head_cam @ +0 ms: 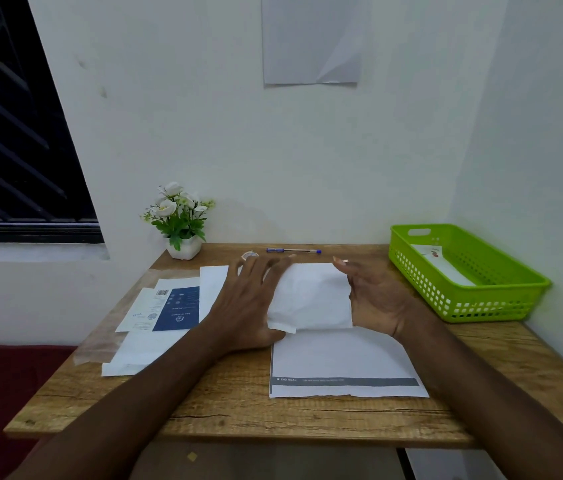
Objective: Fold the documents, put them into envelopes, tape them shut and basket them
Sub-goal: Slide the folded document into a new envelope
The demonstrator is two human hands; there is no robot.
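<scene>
A folded white document (311, 296) is held just above the middle of the wooden table (231, 403), over a second sheet (342, 362) that lies flat with a grey printed band along its near edge. The left hand (249, 303) is laid on the document's left side with fingers straight and spread, the thumb tucked at the lower left corner. The right hand (373, 296) is set against the right edge, palm turned inward, fingers only slightly bent; whether the edge is pinched cannot be told.

The paper is judged to be light, thin and limp, easily creased or torn, and likely to slide on the smooth sheet beneath. It is best taken by opposite edges or corners and pressed flat while a fold is run.

Several envelopes (155, 337) are stacked on the left of the table, one printed blue. A roll of tape (249, 255) and a pen (293, 251) lie near the wall, beside a small potted plant (181, 220).

On the right, well apart from the hands, a green basket (463, 299) is set; one white envelope (442, 263) is already lying inside it.
</scene>
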